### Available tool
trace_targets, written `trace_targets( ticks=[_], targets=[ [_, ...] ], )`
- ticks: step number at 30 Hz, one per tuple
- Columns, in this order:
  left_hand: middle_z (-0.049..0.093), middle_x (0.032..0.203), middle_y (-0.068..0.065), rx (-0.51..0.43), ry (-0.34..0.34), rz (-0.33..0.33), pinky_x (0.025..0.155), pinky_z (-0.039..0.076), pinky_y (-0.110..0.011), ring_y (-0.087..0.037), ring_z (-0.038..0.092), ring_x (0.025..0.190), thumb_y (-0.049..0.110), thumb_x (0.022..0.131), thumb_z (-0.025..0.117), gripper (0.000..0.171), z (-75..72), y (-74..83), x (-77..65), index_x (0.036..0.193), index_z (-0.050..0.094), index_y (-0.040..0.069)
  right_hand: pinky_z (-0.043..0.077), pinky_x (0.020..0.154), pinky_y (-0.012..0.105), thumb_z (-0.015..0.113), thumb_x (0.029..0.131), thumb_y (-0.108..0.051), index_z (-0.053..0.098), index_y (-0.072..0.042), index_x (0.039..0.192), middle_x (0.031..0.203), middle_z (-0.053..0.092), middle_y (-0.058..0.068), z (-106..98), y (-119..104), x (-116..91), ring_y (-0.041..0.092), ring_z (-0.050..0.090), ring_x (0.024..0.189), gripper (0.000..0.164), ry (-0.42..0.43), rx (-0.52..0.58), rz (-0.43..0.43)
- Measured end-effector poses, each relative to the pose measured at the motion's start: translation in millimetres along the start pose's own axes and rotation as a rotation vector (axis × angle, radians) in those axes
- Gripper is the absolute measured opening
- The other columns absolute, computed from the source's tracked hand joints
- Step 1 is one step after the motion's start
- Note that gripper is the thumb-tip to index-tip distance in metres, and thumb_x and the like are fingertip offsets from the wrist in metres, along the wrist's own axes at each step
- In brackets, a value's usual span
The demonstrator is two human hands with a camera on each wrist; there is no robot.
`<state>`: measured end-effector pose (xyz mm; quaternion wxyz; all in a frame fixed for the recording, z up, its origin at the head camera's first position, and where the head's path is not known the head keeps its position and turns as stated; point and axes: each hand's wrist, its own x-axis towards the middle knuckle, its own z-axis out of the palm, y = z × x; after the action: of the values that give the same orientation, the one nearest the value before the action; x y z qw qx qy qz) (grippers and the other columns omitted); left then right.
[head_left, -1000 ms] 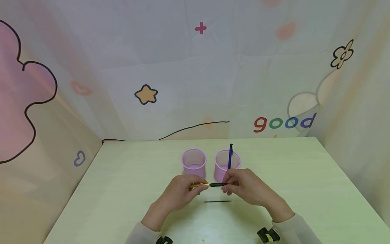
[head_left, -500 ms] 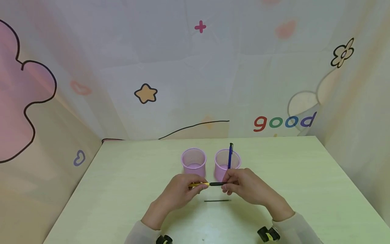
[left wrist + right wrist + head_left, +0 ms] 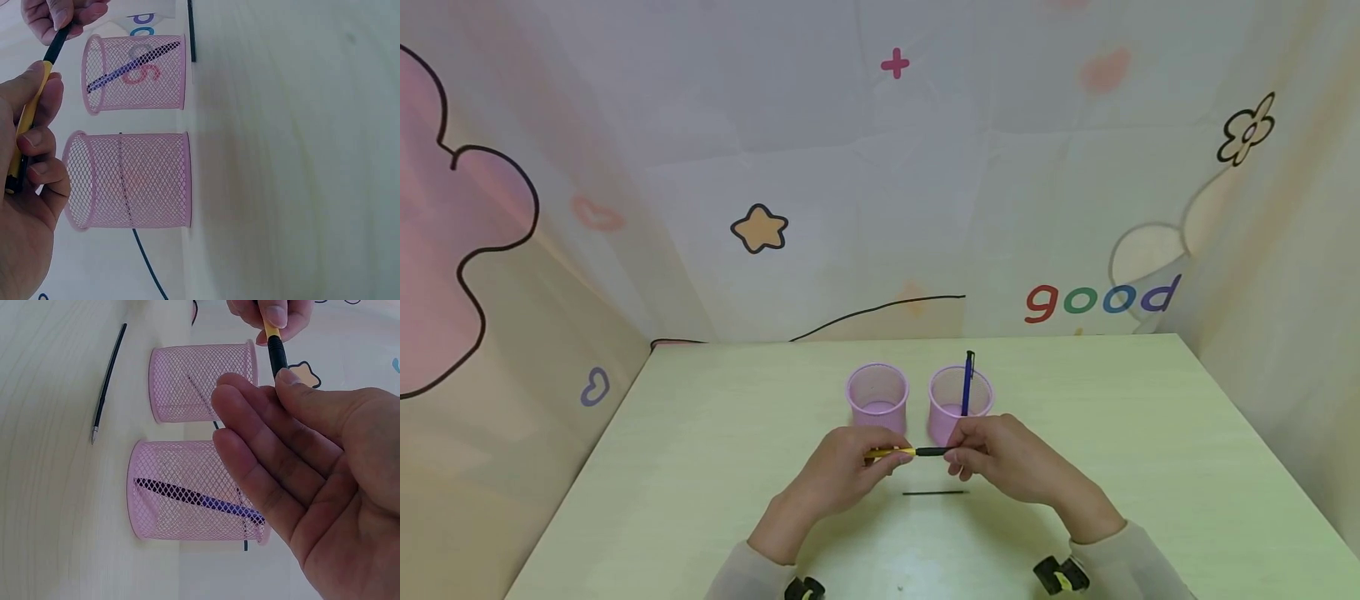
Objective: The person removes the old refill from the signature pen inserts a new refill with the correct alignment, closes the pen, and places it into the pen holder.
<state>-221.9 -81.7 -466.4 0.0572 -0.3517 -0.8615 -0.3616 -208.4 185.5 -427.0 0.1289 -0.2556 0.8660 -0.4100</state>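
A yellow pen with a black grip section is held level above the table between both hands. My left hand grips its yellow barrel, with the fingers curled round it in the left wrist view. At the black end, my right hand pinches the pen between thumb and index finger; the tip itself is hidden there. Below the hands, a thin black pen refill lies on the table, its metal point showing in the right wrist view.
Two pink mesh pen cups stand side by side behind the hands. The right cup holds a leaning blue pen; no pen shows in the left cup. A printed curtain closes off the table's back and sides.
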Motion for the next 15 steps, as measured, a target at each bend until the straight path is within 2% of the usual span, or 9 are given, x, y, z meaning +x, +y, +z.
trace_targets(
  ticks=[4,10,15],
  targets=[
    [0.076,0.093,0.012,-0.003,-0.003,-0.005,0.072,0.054,-0.020,0.000,0.060,0.076,0.030,0.099,0.072,0.013,-0.4,-0.2,0.4,0.104,0.079,0.021,0.062,0.076,0.033,0.064,0.103,-0.011,0.067,-0.008,0.098,0.087,0.077,0.006,-0.3,-0.6,-0.1,0.024,0.074,0.080,0.007,-0.004,0.002,0.001],
    [0.075,0.092,0.012,-0.003,-0.005,-0.007,0.070,0.053,-0.019,0.001,0.059,0.074,0.030,0.098,0.073,0.013,-0.6,-0.7,0.2,0.104,0.079,0.020,0.062,0.077,0.038,0.063,0.103,-0.012,0.067,-0.008,0.100,0.088,0.076,0.007,-0.4,0.2,-0.6,0.025,0.074,0.080,0.007,-0.011,0.009,0.002],
    [0.076,0.093,0.011,-0.009,-0.016,-0.017,0.069,0.053,-0.019,0.001,0.059,0.072,0.029,0.098,0.072,0.013,-0.3,-3.5,-1.7,0.105,0.079,0.020,0.060,0.074,0.029,0.066,0.102,-0.013,0.069,-0.007,0.102,0.089,0.076,0.006,-0.3,2.5,-2.2,0.024,0.073,0.080,0.006,-0.011,-0.001,0.009]
  ],
)
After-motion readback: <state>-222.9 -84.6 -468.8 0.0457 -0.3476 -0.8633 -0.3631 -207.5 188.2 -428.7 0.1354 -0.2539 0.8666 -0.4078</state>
